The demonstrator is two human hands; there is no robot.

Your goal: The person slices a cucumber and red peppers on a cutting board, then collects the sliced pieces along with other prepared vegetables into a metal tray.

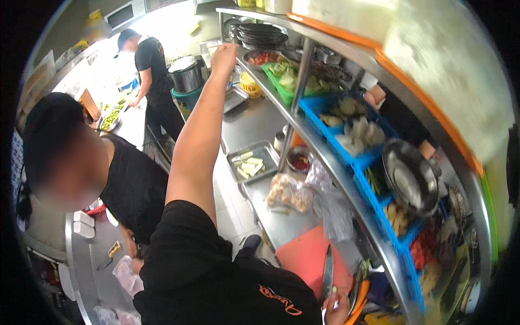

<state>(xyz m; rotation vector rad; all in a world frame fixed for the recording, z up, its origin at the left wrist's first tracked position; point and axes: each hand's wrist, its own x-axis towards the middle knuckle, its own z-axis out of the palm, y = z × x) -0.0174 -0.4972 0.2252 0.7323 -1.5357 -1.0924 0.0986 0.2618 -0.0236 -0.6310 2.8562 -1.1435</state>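
Note:
My left hand (224, 59) is stretched out past the far end of the steel shelf (280, 103), its fingers curled; whether they hold anything is unclear. At the lower right, my right hand (337, 310) is partly cut off by the picture's edge, beside the near end of a knife (328, 270) and a small pale piece. Its grip cannot be made out. The blade lies over a red cutting board (302, 254). Carrots (359, 298) are right of that hand. A metal tray (266, 152) holds pale cut sticks, with a plastic bag of light brown food (290, 193) nearer me.
Blue compartment trays (355, 170) of cut food, a green tray (280, 91), a metal bowl (410, 176) and black plates (262, 36) crowd the shelf. A co-worker (134, 174) stands close at left, beside a steel counter (97, 272); another (152, 73) cuts green food farther back.

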